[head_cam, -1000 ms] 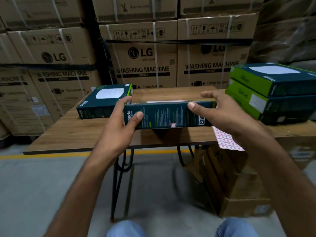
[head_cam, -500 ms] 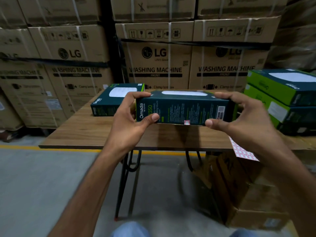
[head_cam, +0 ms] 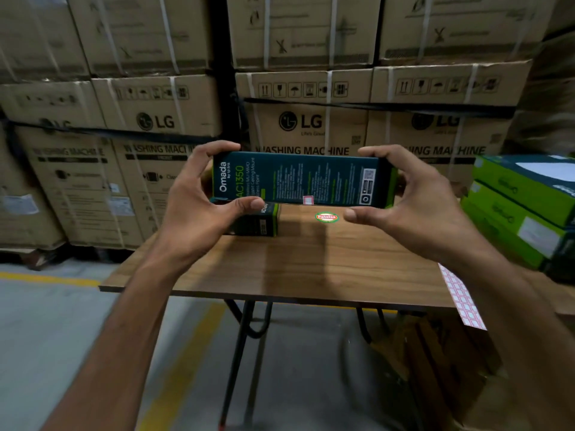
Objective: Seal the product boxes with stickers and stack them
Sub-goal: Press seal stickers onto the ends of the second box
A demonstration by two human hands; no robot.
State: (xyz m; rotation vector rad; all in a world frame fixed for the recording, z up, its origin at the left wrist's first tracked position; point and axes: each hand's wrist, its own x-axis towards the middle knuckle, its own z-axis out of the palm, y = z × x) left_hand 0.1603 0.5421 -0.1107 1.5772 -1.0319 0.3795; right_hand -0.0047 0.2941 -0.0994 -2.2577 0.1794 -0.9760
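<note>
I hold a dark teal Omada product box (head_cam: 298,178) up in the air above the wooden table (head_cam: 311,262), its printed side facing me. A small red-and-white sticker (head_cam: 307,200) sits at its lower edge. My left hand (head_cam: 199,209) grips the left end, fingers over the top and thumb under. My right hand (head_cam: 413,200) grips the right end the same way. A second teal box (head_cam: 258,222) lies on the table behind my left hand, mostly hidden. Two green-and-teal boxes (head_cam: 522,209) are stacked at the right. A sheet of red stickers (head_cam: 462,298) hangs over the table's right front edge.
A round red-and-green label (head_cam: 326,217) is stuck on the tabletop under the held box. Strapped LG washing machine cartons (head_cam: 305,126) form a wall behind the table. Brown cardboard boxes (head_cam: 441,362) stand on the floor under the right side. A yellow line (head_cam: 186,346) marks the grey floor.
Both hands have lifted the box off the table and tilted it, so its printed side now faces me. The view has shifted upward.
</note>
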